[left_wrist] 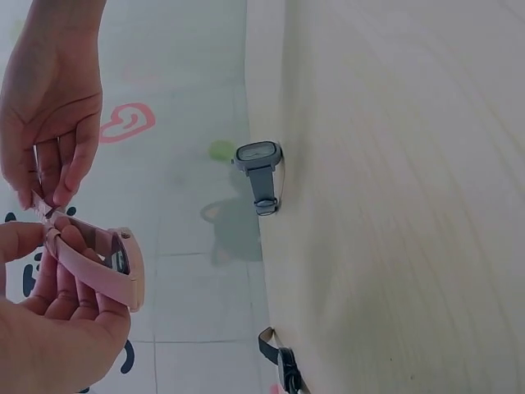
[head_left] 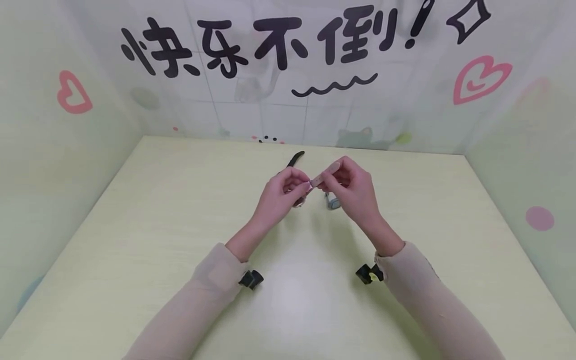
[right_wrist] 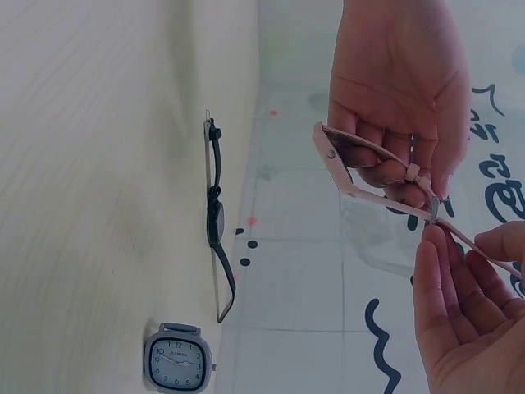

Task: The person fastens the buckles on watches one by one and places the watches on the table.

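A pink wristwatch (left_wrist: pixel 135 275) is held up above the table between both hands, its strap looped through the buckle. My left hand (head_left: pixel 280 195) grips it near the buckle, with fingers inside the strap loop. The free end of the pink strap (head_left: pixel 326 175) is pinched between the thumb and fingers of my right hand (head_left: pixel 355 187). In the right wrist view the metal buckle (right_wrist: pixel 434 207) shows between the two hands' fingertips. Most of the watch face is turned away or hidden by fingers.
On the table (head_left: pixel 189 210), a grey square-faced watch (right_wrist: pixel 178 359) stands behind my right hand. A black-strapped watch (right_wrist: pixel 216 222) lies farther back, partly hidden by my left hand in the head view. A printed curtain (head_left: pixel 252 115) hangs behind the table.
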The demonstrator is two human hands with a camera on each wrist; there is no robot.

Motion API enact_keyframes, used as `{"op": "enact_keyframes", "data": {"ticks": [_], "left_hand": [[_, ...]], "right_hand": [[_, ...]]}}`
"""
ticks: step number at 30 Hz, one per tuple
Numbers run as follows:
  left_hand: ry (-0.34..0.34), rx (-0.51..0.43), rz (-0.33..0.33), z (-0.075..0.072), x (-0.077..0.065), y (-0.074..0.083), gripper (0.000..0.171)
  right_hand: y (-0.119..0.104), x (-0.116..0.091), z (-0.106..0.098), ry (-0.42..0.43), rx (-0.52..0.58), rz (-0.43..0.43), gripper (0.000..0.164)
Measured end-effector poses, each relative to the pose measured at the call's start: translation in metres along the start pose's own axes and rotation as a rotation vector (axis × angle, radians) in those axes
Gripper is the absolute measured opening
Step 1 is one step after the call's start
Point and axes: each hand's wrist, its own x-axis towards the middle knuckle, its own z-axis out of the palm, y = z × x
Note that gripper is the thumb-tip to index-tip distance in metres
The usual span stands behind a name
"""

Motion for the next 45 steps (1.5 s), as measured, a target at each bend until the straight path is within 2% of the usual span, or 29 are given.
{"op": "enact_keyframes", "data": {"ticks": [15,21,27,33,45], "left_hand": [[0.055,0.052,0.089,-0.0001,0.0024,-0.0014,0.012],[0.069,0.092,0.088,-0.0006,0.0036,-0.0019,0.011],[0.098,0.131,0.106,-0.0015,0.0051,-0.0023,0.009],[0.090,0.139,0.110,-0.0010,0.0071,-0.0035,0.008],[0.087,0.192,0.121,0.0007,0.0042,0.0046,0.006]], "right_hand": [[0.0025,-0.0005,-0.0012,0.006,0.063,0.012,0.013],[0.0039,-0.0004,-0.0012,0.013,0.049,0.049,0.018],[0.0069,0.0007,-0.0019,-0.001,0.056,0.033,0.017],[0.0093,0.0002,-0.0027,-0.004,0.067,0.034,0.017],[0.0063,-0.0025,-0.0048,-0.029,0.044,0.040,0.018]]}}
